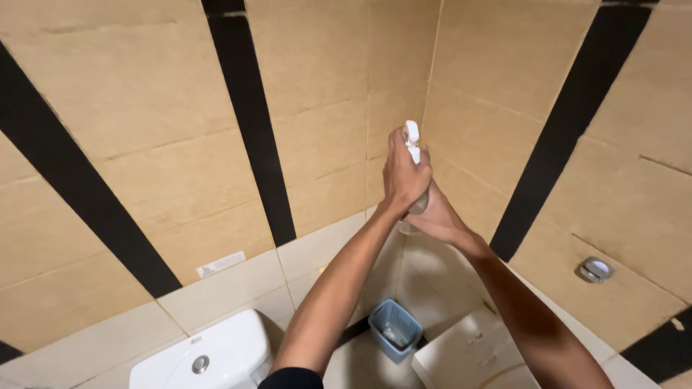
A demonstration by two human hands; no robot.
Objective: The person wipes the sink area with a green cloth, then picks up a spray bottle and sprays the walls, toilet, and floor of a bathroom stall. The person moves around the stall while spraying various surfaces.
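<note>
Both my hands are raised toward the tiled corner of the walls, holding a spray bottle. Its white trigger head (pixel 412 141) sticks up above my fingers. My left hand (pixel 402 176) wraps the neck and trigger from the left. My right hand (pixel 437 216) cups the bottle's body from below and the right, and that body is mostly hidden.
Beige wall tiles with black vertical stripes (pixel 252 122) surround the corner. A white toilet cistern (pixel 205 356) with a round flush button is at lower left. A small blue basket (pixel 394 329) stands on the floor, a white box (pixel 461 353) beside it, and a metal wall fitting (pixel 595 269) at right.
</note>
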